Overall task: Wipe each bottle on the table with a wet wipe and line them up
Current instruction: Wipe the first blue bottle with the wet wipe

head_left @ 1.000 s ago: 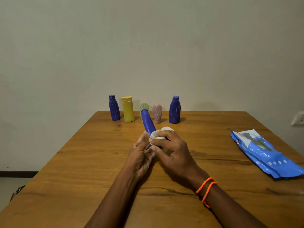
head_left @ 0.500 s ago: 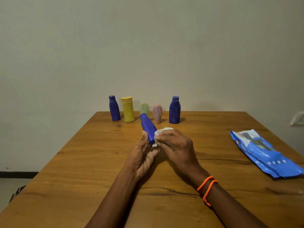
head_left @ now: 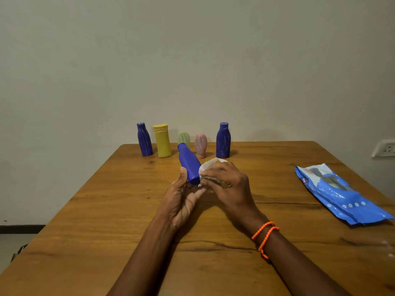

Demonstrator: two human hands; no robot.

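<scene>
The left hand [head_left: 181, 197] holds the smooth blue plastic bottle [head_left: 189, 165], cap pointing away; the right hand [head_left: 226, 184] grips the crumpled white wet wipe [head_left: 208, 167], touching its right side.

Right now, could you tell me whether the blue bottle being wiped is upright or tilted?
Tilted. The blue bottle leans with its cap away from the person, base gripped in the left hand.

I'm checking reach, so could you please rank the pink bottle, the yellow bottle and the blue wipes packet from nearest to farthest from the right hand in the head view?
1. Pink bottle: just beyond the right hand, in the back row.
2. Yellow bottle: farther left in that row.
3. Blue wipes packet: far right on the table.
</scene>
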